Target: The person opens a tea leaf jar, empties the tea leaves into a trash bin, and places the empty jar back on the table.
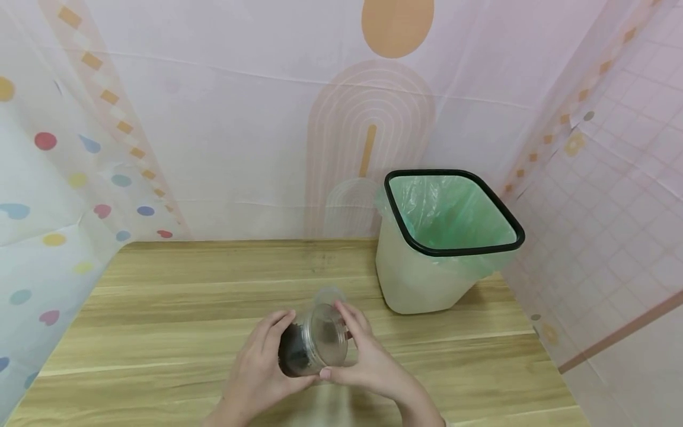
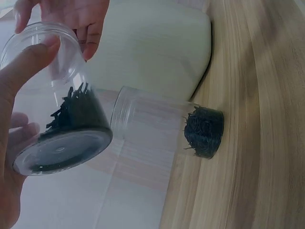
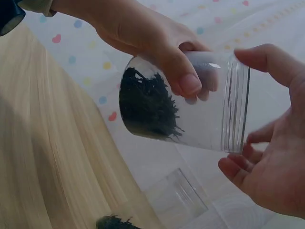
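A clear plastic jar with dark dried leaves at its base is tilted on its side above the table, mouth toward the right. My left hand grips its body, thumb across the wall. At the threaded, lidless mouth my right hand is cupped, fingers spread; the right wrist view shows a gap between the thumb and the rim. Just behind, a second clear jar with the same dark leaves lies on its side on the table.
The wooden table is enclosed by patterned plastic sheets at the back and both sides. A white bin with a black rim and green liner stands at the back right, close behind the lying jar.
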`<act>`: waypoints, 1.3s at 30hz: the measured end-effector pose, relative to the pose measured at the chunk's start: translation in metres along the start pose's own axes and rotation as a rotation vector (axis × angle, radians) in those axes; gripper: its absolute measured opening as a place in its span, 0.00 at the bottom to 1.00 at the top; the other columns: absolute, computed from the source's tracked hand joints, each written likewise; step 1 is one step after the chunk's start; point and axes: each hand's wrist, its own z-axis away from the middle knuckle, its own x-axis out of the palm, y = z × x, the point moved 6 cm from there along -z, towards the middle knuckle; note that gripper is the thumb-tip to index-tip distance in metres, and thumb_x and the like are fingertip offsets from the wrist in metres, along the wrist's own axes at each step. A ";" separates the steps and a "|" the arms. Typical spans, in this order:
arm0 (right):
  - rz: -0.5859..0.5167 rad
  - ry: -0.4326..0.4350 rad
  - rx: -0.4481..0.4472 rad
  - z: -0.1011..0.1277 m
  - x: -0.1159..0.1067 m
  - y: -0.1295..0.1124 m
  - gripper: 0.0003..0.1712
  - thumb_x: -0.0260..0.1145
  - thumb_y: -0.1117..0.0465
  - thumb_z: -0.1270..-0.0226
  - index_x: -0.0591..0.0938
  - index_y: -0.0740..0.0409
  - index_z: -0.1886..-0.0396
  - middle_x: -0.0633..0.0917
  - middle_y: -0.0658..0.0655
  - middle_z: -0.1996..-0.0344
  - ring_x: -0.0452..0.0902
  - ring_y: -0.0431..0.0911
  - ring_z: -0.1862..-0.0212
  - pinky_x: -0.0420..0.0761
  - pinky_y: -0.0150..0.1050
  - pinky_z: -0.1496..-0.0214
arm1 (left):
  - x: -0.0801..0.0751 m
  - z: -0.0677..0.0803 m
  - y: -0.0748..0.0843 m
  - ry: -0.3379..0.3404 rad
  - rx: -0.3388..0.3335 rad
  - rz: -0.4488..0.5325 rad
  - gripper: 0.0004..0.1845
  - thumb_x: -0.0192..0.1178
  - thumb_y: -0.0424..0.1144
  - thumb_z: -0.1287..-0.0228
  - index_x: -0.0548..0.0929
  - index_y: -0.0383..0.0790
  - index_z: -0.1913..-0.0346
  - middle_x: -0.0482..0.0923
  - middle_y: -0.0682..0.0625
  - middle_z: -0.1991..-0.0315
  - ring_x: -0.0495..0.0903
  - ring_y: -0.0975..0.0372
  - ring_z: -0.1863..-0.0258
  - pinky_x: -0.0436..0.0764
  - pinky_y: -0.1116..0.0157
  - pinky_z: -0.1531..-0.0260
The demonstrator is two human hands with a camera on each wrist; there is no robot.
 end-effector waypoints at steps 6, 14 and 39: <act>-0.178 0.092 0.085 0.000 0.002 0.004 0.53 0.70 0.49 0.45 0.52 0.59 0.27 0.58 0.55 0.35 0.62 0.49 0.43 0.67 0.47 0.40 | -0.001 -0.001 0.000 0.112 0.057 -0.028 0.46 0.55 0.68 0.50 0.72 0.25 0.45 0.74 0.37 0.50 0.75 0.48 0.55 0.63 0.72 0.40; -0.197 0.222 0.178 -0.003 0.006 0.003 0.49 0.70 0.44 0.48 0.61 0.63 0.32 0.65 0.59 0.43 0.66 0.47 0.51 0.73 0.36 0.53 | 0.001 0.001 -0.001 0.203 0.152 -0.104 0.41 0.53 0.64 0.44 0.74 0.24 0.49 0.74 0.36 0.54 0.76 0.48 0.59 0.70 0.63 0.49; -0.043 0.132 0.101 0.001 -0.001 0.007 0.53 0.71 0.48 0.47 0.53 0.56 0.27 0.58 0.57 0.35 0.64 0.53 0.43 0.70 0.55 0.44 | 0.005 0.004 -0.001 0.133 0.100 -0.011 0.45 0.55 0.66 0.48 0.72 0.23 0.47 0.74 0.36 0.52 0.74 0.48 0.56 0.60 0.73 0.39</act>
